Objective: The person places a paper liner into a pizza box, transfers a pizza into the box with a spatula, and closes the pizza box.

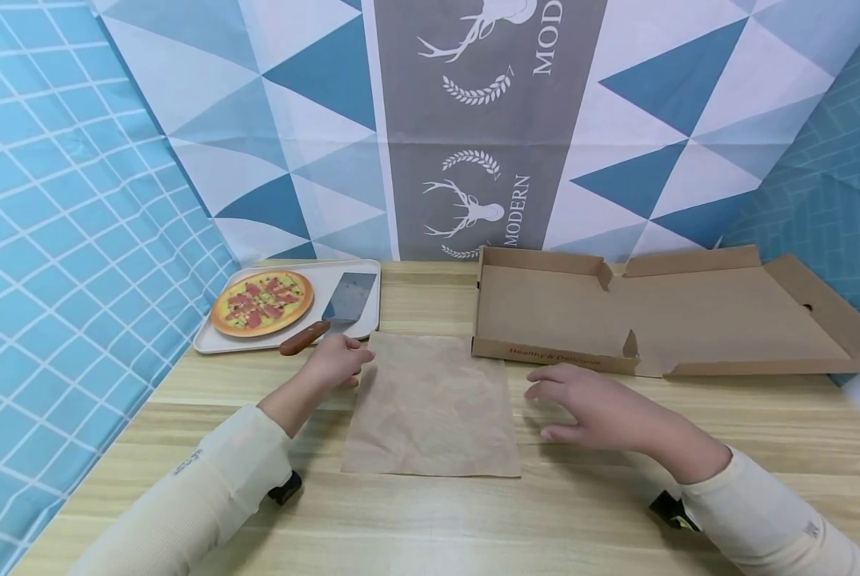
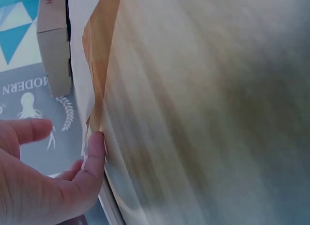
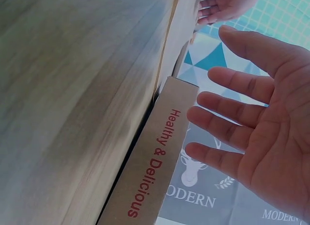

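Note:
A square sheet of brown parchment paper lies flat on the wooden table, its far right corner beneath the pizza box. At its far left corner is my left hand; in the left wrist view a fingertip comes right to the paper's edge, with thumb and fingers apart. My right hand hovers beside the sheet's right edge, in front of the box. Its fingers are spread and hold nothing. The open cardboard pizza box has red lettering on its front wall.
Back left, a white tray carries a small pizza and a pizza server whose wooden handle juts over the front rim. The box's lid folds out to the right. Patterned walls stand behind and at left.

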{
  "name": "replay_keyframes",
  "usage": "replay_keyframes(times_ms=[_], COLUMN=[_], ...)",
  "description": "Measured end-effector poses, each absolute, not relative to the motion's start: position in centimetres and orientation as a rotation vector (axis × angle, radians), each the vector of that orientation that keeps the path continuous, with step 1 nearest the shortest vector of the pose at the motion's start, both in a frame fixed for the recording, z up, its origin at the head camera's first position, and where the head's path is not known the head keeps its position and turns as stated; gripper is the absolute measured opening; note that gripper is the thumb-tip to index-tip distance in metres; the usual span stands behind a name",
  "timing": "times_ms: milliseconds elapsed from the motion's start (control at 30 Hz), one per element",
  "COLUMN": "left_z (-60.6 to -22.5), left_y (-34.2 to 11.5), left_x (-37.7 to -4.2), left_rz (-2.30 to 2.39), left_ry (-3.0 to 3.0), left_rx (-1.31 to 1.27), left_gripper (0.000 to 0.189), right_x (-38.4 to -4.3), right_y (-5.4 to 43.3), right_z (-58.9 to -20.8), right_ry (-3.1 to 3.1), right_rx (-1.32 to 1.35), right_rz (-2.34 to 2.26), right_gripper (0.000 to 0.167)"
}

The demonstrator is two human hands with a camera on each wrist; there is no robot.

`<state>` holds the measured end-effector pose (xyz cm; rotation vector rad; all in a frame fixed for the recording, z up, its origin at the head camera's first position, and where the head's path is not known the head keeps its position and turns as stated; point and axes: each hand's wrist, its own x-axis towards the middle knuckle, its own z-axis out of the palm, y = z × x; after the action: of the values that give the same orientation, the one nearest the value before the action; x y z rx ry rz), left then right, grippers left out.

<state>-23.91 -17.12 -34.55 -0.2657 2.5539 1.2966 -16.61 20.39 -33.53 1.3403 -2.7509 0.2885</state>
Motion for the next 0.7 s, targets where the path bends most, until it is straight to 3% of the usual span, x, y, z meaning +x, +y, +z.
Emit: replay_keyframes(times_ms=[200,700], left_z=[-34.7,-34.4], left_y=[-16.7,-16.1], left_x=[-24.5,-25.2], left_rz=[1.444,1.524], left_ry=[2.449,2.327], left_rx=[-0.355,-0.435], left_gripper=[0.028,0.022], right_x=[-16.5,-16.5], right_y=[20.4,20.9], right_z=[-33.5,-34.0], right_ry=[-2.769,-2.737], right_rx=[1.330,1.357], right_rz=[0.289,0.284], right_gripper=[0.041,0.041])
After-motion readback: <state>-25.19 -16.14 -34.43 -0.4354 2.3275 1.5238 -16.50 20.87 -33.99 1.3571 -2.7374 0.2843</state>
